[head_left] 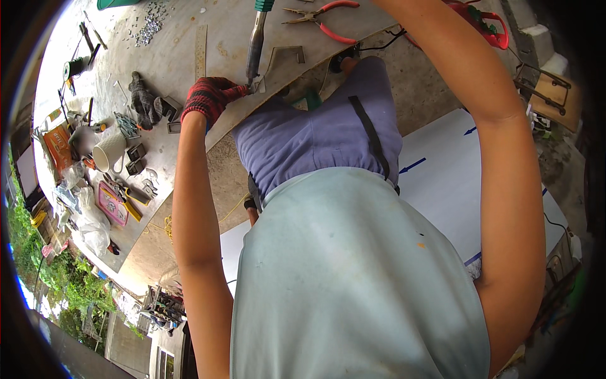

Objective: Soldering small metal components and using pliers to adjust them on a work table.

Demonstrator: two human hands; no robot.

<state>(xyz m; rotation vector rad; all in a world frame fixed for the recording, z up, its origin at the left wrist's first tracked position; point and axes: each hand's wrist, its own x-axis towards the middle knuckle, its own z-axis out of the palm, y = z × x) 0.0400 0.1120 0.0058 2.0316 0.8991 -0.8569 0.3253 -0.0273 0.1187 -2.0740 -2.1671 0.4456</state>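
Note:
My left hand [211,99], in a red and black knit glove, is at the table's edge with its fingertips pinched together on a small grey metal piece [261,84]. The tip of a soldering iron [255,47], with a metal barrel and green handle, comes down from the top edge onto that spot. My right forearm [442,47] reaches up and leaves the picture at the top, so the right hand is hidden. Just right of the iron lies a bent metal bracket [290,55]. Red-handled pliers [325,19] rest open farther right.
A metal ruler [201,50] lies beyond my left hand. Leftward are a dark glove [144,101], a white mug [109,153], a spool [72,68], yellow-handled pliers [132,201] and plastic bags [91,221]. Small metal bits [151,25] are heaped at the back.

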